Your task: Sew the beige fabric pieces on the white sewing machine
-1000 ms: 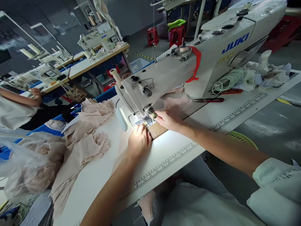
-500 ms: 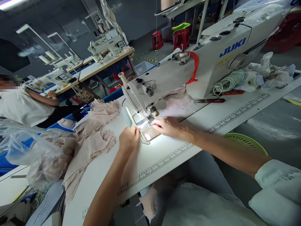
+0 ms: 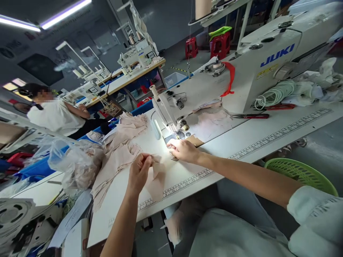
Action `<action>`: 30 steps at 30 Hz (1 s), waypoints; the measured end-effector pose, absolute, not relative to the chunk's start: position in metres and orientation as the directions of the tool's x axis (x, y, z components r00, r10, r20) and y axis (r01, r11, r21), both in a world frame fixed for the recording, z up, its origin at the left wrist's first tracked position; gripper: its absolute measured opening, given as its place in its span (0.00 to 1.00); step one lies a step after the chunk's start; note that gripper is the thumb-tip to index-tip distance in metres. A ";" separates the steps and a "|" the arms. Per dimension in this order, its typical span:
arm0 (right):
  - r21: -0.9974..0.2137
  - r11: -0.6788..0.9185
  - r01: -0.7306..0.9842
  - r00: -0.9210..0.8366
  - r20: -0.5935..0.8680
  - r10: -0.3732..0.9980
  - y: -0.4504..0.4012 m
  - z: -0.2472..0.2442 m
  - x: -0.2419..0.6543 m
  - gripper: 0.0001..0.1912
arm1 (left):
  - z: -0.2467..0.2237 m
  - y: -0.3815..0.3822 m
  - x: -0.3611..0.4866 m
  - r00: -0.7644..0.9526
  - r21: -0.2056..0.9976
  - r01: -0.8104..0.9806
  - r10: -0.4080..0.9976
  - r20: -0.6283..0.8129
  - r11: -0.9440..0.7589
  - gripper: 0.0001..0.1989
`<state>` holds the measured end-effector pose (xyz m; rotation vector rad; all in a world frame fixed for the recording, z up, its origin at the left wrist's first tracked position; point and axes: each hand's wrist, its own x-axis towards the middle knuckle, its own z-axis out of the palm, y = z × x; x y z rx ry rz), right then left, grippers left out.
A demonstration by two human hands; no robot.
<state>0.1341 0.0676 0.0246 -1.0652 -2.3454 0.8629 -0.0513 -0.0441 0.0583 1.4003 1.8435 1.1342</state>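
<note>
My left hand [image 3: 139, 171] is closed, thumb against fingers, on a thin beige fabric piece [image 3: 158, 178] that drapes down onto the table. My right hand [image 3: 184, 150] is closed just in front of the presser foot area of the white sewing machine [image 3: 198, 89]; its fingertips hide whatever is in them. A brown flat piece [image 3: 195, 140] shows behind the right hand on the machine bed. Lit by the machine lamp, the needle area [image 3: 178, 135] lies just beyond my right fingers.
Stacked beige fabric pieces [image 3: 115, 157] lie to the left, beside a plastic bag [image 3: 77, 166]. Thread snips [image 3: 252, 116] and a coil of pale cord [image 3: 276, 93] rest at the right. A green basket [image 3: 302, 173] stands below the table edge. Another person [image 3: 59, 117] sits at the far left.
My left hand has drawn back from the needle area, with the beige fabric now hanging from it. My right hand has come slightly nearer the table's front edge. The view has shifted leftward.
</note>
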 end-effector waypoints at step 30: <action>-0.275 0.754 0.597 -0.723 0.223 0.654 0.090 0.001 0.188 0.11 | 0.012 -0.033 -0.170 -0.231 0.128 0.972 0.907 0.352 0.197 0.19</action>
